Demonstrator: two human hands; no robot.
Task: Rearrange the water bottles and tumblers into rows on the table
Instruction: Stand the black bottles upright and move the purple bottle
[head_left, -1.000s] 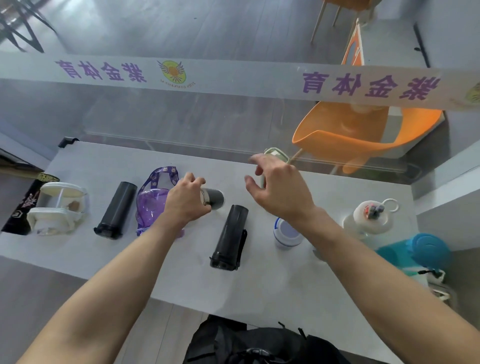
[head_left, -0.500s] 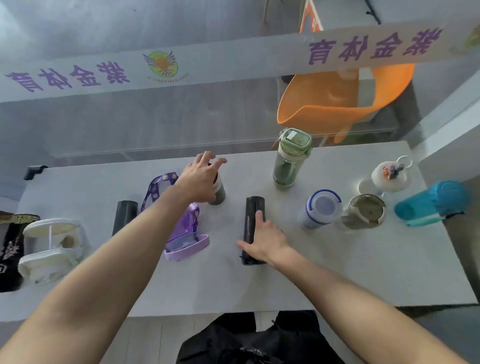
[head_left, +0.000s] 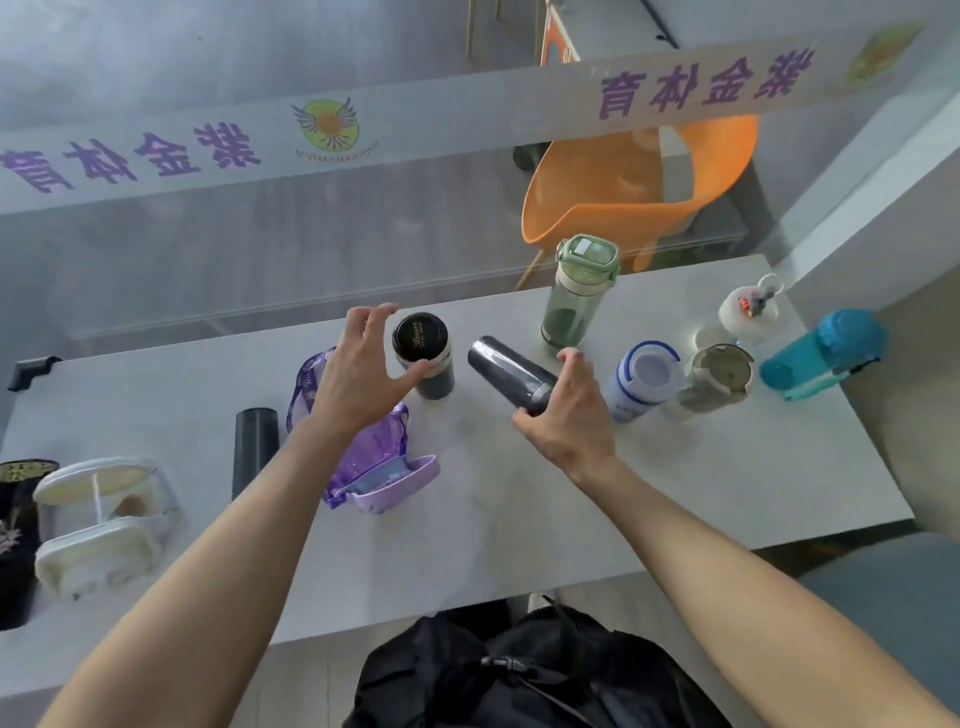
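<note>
Ideally, the black flask (head_left: 511, 375), gripped near its lid end by the right hand (head_left: 569, 410) and tilted off the table (head_left: 727, 467), was to be stood upright beside the black-lidded tumbler (head_left: 423, 349). That tumbler stood, seemingly untouched, between the left hand's (head_left: 358, 374) spread fingers.

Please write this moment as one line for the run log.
left hand: open beside upright black-lid tumbler | right hand: gripping tilted black bottle | green bottle: upright
</note>
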